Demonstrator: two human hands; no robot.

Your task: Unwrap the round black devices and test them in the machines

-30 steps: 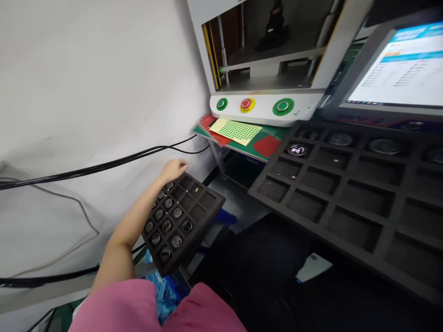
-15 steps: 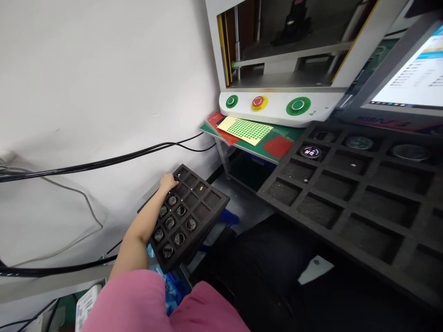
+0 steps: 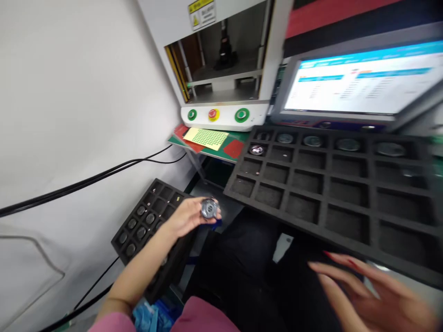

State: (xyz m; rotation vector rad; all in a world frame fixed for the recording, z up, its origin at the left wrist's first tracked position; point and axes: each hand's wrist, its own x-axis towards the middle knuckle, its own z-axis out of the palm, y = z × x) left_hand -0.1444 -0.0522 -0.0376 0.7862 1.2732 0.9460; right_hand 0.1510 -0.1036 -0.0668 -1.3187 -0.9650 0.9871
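Holding a round, glossy grey disc with a ringed centre in the left hand, with a narrow grip on its rim, between a smaller matte black foam tray of square pockets and a larger black foam tray. Spreading the blurred right hand wide near the larger tray's front edge. Unable to read fine print on the yellow-and-white warning label of the white boxy machine, or smeared text on the grey-framed monitor.

A single view is taken from the person's head, aimed forward and down — the right hand framed close, the white machine seen farther off.
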